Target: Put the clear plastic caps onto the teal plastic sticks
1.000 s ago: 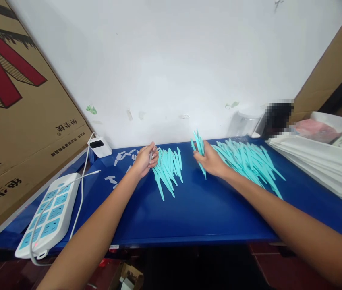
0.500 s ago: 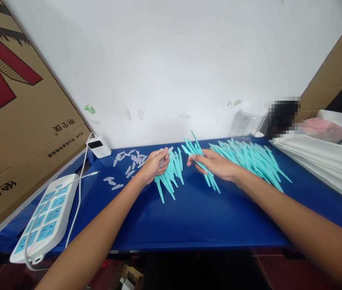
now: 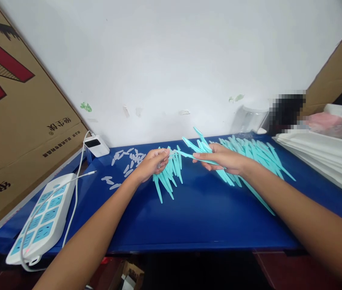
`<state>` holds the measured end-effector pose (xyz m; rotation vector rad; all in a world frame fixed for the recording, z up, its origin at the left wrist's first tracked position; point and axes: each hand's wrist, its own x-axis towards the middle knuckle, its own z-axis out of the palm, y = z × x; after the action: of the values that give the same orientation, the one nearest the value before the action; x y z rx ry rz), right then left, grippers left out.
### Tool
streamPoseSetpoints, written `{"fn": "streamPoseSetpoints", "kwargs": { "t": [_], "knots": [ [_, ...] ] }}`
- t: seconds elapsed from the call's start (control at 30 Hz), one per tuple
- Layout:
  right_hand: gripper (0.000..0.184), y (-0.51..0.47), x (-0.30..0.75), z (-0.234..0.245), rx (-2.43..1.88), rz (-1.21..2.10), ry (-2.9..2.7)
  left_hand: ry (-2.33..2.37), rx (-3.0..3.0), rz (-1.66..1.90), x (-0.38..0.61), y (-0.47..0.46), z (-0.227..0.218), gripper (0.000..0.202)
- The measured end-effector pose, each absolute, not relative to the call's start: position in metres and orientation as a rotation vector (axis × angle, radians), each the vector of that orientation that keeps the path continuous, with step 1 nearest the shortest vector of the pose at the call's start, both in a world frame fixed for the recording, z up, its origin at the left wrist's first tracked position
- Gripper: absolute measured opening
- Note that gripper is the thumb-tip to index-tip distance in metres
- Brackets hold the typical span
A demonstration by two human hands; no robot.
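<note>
My left hand [image 3: 153, 164] is closed, with something clear, seemingly small caps, partly showing between its fingers. My right hand [image 3: 223, 159] grips a bunch of slim turquoise sticks that look like eyebrow razors. One eyebrow razor [image 3: 187, 154] points left from its thumb and fingers, its tip close to my left fingertips; whether they touch I cannot tell. Below and beside my left hand lies a fanned pile of eyebrow razors [image 3: 167, 183]. A larger pile [image 3: 258, 158] spreads behind my right hand and wrist. Small clear caps [image 3: 115, 186] are scattered left of my left hand.
A white power strip [image 3: 45, 217] with cables lies at the left of the blue table [image 3: 195, 221]. Behind it stands a small white device [image 3: 97, 146] with a dark screen. Stacked white trays [image 3: 324, 161] sit at right, a clear container [image 3: 251, 119] near the wall.
My right hand has shifted slightly right and turned one eyebrow razor out of its bunch towards my left hand. My left hand stays nearly in place, still closed. The view has shifted a little.
</note>
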<state>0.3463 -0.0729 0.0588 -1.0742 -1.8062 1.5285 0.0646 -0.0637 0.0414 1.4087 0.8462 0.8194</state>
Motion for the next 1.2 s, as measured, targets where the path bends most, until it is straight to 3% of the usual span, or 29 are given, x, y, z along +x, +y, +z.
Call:
{"fn": "streamPoseSetpoints", "kwargs": {
  "t": [0.27, 0.8, 1.2],
  "knots": [
    [0.040, -0.074, 0.348, 0.062, -1.038, 1.559, -1.851, 0.802, 1.379, 0.685, 0.064, -0.068, 0.045, 0.047],
    [0.042, -0.075, 0.353, 0.066, -1.141, 0.971, -2.038, 0.714, 0.692, 0.390, 0.055, -0.057, 0.049, 0.036],
    [0.041, -0.082, 0.349, 0.073, -1.027, 0.928, -2.144, 0.679, 0.641, 0.313, 0.057, -0.058, 0.050, 0.035]
  ]
}}
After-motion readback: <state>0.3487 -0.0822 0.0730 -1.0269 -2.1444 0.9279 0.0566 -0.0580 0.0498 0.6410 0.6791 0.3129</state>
